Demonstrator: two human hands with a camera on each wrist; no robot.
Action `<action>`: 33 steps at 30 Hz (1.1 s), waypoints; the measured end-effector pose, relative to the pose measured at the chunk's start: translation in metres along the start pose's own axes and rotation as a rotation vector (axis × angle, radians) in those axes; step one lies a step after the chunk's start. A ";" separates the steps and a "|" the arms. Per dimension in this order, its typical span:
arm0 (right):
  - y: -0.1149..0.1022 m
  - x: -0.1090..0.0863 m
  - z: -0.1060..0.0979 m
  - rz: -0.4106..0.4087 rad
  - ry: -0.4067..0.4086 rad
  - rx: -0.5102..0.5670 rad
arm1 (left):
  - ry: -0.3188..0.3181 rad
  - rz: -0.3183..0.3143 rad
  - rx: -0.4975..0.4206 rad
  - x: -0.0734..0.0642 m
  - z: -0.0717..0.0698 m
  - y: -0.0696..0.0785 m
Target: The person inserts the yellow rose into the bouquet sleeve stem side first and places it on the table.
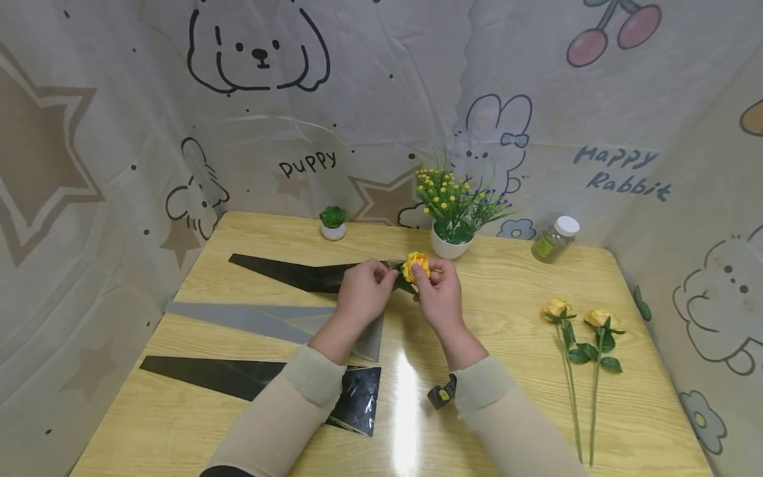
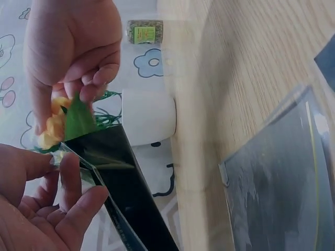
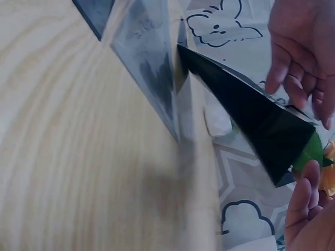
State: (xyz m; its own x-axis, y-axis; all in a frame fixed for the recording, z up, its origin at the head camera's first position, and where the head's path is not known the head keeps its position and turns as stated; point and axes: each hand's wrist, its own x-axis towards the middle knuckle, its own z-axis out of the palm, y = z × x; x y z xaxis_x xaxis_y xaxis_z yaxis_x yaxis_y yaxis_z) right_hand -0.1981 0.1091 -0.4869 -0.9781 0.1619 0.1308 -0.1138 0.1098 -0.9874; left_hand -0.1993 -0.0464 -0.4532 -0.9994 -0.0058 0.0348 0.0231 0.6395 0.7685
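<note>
My left hand (image 1: pixel 365 288) pinches the rim of a black tapered flower sleeve (image 1: pixel 316 278) at its wide mouth. With its narrow end pointing left, the sleeve lies along the far part of the table. A yellow artificial rose (image 1: pixel 415 266) is held by the head in my right hand (image 1: pixel 442 291), thumb at the front. The left wrist view shows a green leaf (image 2: pixel 79 117) right at the sleeve's mouth and a pale stem (image 2: pixel 112 166) running inside it. In the right wrist view, the rose head (image 3: pixel 328 167) is outside the sleeve.
A grey sleeve (image 1: pixel 250 319) and another black sleeve (image 1: pixel 208 374) lie nearer on the left. Two yellow roses (image 1: pixel 557 309) (image 1: pixel 598 318) rest at right. Behind stand a small succulent (image 1: pixel 332 217), a flower pot (image 1: pixel 451 246) and a jar (image 1: pixel 554 240). A small black object (image 1: pixel 441 395) lies by my right sleeve.
</note>
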 end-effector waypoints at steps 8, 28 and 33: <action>0.008 -0.001 0.006 0.040 -0.011 0.022 | 0.041 0.028 -0.052 -0.001 0.003 0.000; 0.017 0.022 0.013 0.233 -0.260 -0.051 | 0.038 0.073 -0.066 -0.003 0.007 -0.008; 0.025 0.031 0.015 0.215 -0.263 -0.105 | 0.039 0.049 0.055 0.005 0.002 -0.025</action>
State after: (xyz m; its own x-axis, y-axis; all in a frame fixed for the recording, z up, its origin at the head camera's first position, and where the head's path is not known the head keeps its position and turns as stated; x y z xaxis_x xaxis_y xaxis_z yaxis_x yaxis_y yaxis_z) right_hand -0.2343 0.1022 -0.5085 -0.9908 -0.0641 -0.1195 0.1043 0.2033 -0.9736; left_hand -0.2053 -0.0607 -0.4734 -0.9953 -0.0030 0.0972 0.0691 0.6808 0.7292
